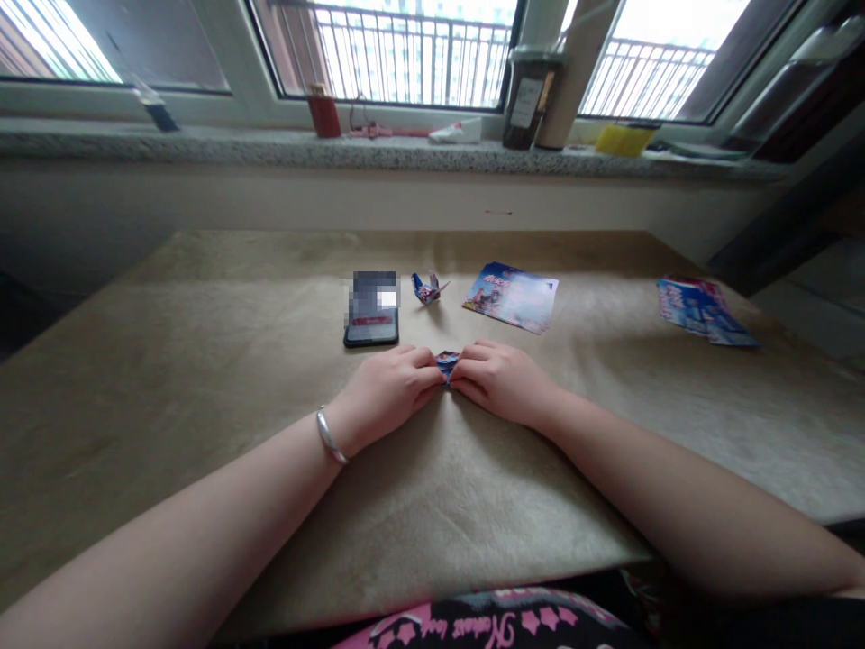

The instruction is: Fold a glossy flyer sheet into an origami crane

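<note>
My left hand (388,388) and my right hand (500,379) meet at the middle of the table, fingers pinched together on a small folded piece of blue printed paper (447,361). Only a corner of the paper shows between the fingertips. A silver bangle (330,436) sits on my left wrist. A finished folded paper figure (428,288) stands just beyond the hands. A flat sheet of blue printed paper (512,296) lies to its right.
A dark phone (372,311) lies beyond my left hand. More printed sheets (703,311) lie at the far right of the tan table cover (203,361). The window sill (270,149) holds a red cup (324,114), a dark jar (528,99) and a yellow item (625,139).
</note>
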Tool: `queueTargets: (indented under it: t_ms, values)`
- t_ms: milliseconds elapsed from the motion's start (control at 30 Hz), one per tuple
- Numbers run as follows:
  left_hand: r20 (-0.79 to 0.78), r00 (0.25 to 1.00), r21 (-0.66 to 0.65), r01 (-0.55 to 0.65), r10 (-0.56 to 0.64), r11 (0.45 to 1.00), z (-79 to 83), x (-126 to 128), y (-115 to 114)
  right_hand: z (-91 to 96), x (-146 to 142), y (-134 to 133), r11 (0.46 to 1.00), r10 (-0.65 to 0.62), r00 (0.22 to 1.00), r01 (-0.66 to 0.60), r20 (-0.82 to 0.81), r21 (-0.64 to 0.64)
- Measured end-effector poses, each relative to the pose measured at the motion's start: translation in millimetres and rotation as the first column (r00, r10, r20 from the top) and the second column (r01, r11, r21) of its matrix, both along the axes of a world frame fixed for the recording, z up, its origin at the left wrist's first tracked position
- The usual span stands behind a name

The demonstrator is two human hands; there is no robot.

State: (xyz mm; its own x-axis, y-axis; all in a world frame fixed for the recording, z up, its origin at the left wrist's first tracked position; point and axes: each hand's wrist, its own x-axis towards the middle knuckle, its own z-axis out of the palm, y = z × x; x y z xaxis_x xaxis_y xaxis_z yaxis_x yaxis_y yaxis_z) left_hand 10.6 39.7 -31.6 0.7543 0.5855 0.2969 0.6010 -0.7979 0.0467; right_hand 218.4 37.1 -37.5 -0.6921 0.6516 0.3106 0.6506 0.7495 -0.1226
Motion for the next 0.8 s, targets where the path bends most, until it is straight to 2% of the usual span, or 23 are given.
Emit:
queueTargets:
  t_ms: [333,567,800]
  values:
    - [0.008,0.999,-0.094,0.039,-0.039,0.995,3.4,-1.8,-1.0,-2.3,-5.6,-0.2,0.98,-0.094,0.989,0.071,-0.118,-0.188]
    - [0.028,0.999,-0.049,0.041,-0.039,0.998,1.4,-4.5,-0.5,1.7,-2.1,1.1,0.946,-0.23,0.97,0.204,-0.08,-0.251]
    - [-0.072,0.991,0.028,0.111,-0.109,0.993,6.7,-4.9,-5.8,-0.1,-1.8,5.0,0.918,-0.274,0.957,0.23,-0.096,-0.323]
